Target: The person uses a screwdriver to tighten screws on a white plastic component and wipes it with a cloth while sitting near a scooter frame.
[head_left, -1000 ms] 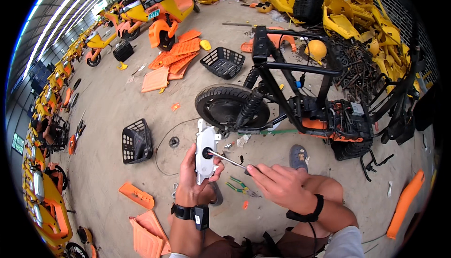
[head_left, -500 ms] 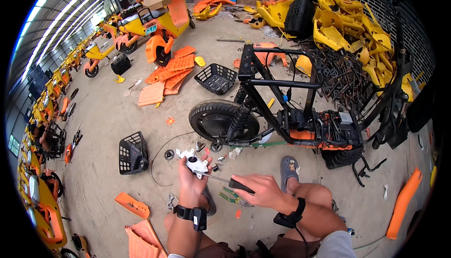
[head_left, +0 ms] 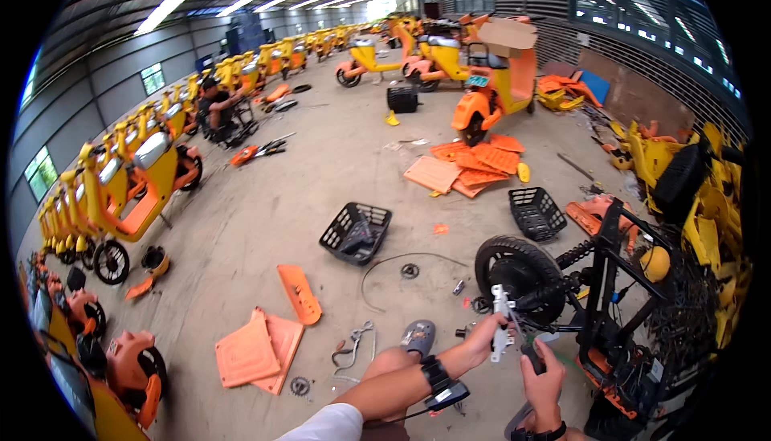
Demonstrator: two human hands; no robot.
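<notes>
My left hand (head_left: 484,340) is closed round a white metal bracket-like part (head_left: 499,320), which stands nearly upright beside the rear wheel (head_left: 518,279) of a stripped black scooter frame (head_left: 601,268). Gripped in my right hand (head_left: 545,381) is a screwdriver with a dark handle (head_left: 531,357). Its thin shaft points up toward the white part; whether the tip touches it I cannot tell. Small metal pieces and a toothed sprocket (head_left: 481,304) lie on the floor close to the wheel.
Black plastic baskets (head_left: 357,234) (head_left: 536,214) sit on the concrete. Orange panels (head_left: 250,354) lie at lower left, with more (head_left: 474,166) farther off. A loose cable (head_left: 372,279) curls nearby. Yellow scooters (head_left: 144,176) line the left, where another person (head_left: 215,110) sits. Yellow body parts (head_left: 711,200) pile up at right.
My view has swung to the left, so the hands and the scooter frame appear farther right. The white part is now seen more edge-on. Both hands keep their holds.
</notes>
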